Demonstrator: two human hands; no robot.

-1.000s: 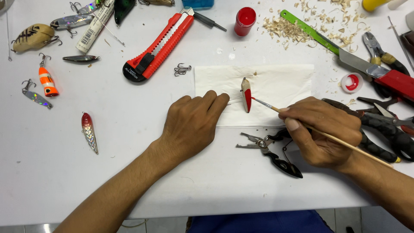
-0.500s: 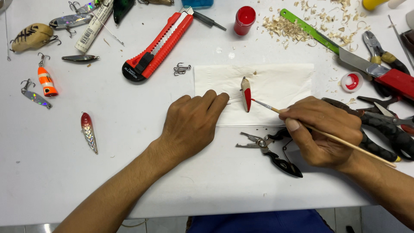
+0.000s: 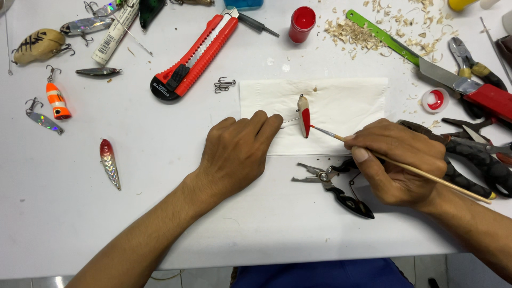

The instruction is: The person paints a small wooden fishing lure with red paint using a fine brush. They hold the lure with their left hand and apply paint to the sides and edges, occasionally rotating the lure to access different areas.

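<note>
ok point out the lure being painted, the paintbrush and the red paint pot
lure [image 3: 304, 115]: head view, on its red and white body, on the paper towel.
paintbrush [image 3: 426, 177]: head view, on the wooden handle behind the right hand.
red paint pot [image 3: 302, 24]: head view, on its open red top.

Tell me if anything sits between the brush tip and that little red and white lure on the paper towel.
Nothing visible does. The right hand holds the thin brush, and its tip already meets the red and white lure on the paper towel. The left hand rests flat at the towel's left edge, off the brush's line.
</note>
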